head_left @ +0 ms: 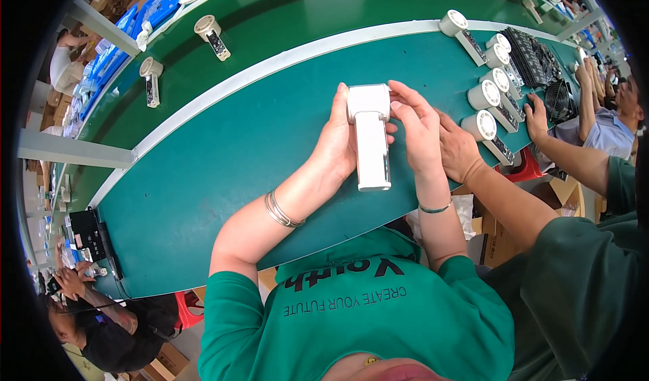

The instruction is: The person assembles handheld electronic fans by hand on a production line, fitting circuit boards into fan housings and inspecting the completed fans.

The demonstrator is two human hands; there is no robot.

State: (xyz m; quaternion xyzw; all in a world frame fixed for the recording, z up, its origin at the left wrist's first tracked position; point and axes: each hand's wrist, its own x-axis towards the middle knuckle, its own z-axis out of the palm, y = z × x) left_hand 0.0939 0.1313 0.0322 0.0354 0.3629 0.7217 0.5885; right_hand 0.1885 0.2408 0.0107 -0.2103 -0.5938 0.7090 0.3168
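Note:
Over the near part of the green table I hold a white handheld device [373,151], with a short round head and a straight handle, like a small fan or dryer body. The handle points toward me. My left hand [340,134] wraps the head and upper handle from the left, thumb along the head's side, other fingers mostly hidden behind. On the right, my right hand [418,127] has its fingers curled against the head. A co-worker's hand [458,148] rests close beside my right hand, partly behind it; whether they touch I cannot tell.
Several similar devices with bared circuit boards [497,93] stand at the right, by black parts [532,58]. The co-worker's other hand [537,118] lies near them. Two more devices [211,36] sit on the green belt beyond the pale rail [284,63]. A black box [86,235] is far left.

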